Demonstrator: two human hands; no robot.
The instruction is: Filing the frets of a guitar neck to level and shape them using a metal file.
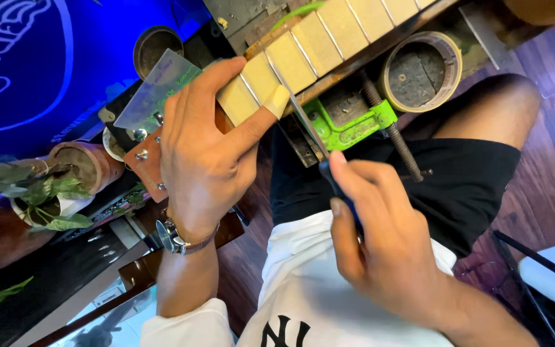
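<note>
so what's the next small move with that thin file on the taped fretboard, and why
Probably a short, light stroke along the fret. The right hand holds the thin metal file with its tip laid on a metal fret of the tan masking-taped guitar fretboard, and the left hand presses the neck steady beside it.

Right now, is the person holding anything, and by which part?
The right hand grips a thin metal file by its dark handle end. The left hand presses on the taped guitar neck, thumb on a fret.
</note>
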